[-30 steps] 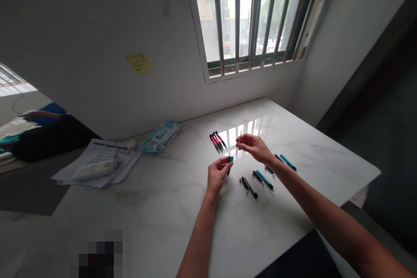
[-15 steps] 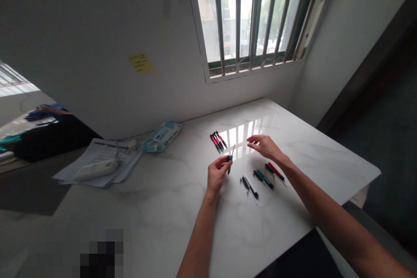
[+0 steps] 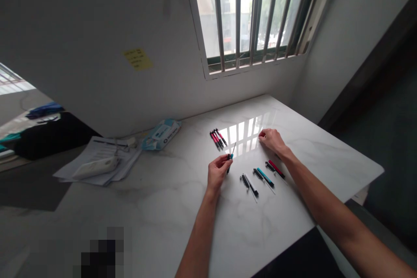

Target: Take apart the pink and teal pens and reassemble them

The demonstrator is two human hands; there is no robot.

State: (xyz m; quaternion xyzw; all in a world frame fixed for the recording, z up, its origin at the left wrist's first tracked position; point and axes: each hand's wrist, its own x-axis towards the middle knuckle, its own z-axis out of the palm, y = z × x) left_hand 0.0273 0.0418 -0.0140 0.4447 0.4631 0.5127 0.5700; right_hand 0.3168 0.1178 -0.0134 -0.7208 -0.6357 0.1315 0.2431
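Note:
Between the thumb and fingers of my left hand (image 3: pixel 217 174) is a partly taken-apart pen (image 3: pixel 230 156), dark with a teal band, its thin refill sticking up. My right hand (image 3: pixel 271 140) rests low over the tabletop to the right, its fingertips pinched together; anything in them is too small to make out. Nearer to me lie three sets of pen parts: a black set (image 3: pixel 249 184), a teal set (image 3: pixel 265 177) and a red set (image 3: pixel 276 169), each with a thin refill beside it. Beyond my left hand several red and black pens (image 3: pixel 218 138) lie side by side.
The white marbled table (image 3: pixel 156 208) runs to the wall under a barred window (image 3: pixel 250 21). To the left are a blue wipes pack (image 3: pixel 162 134) and stacked papers (image 3: pixel 94 156) with a white packet (image 3: pixel 96 167). A dark object (image 3: pixel 298 256) is at the near edge.
My right hand has moved right and slightly away from me, and its fingers have closed into a pinch. My left hand stays put with the pen. The view has shifted slightly.

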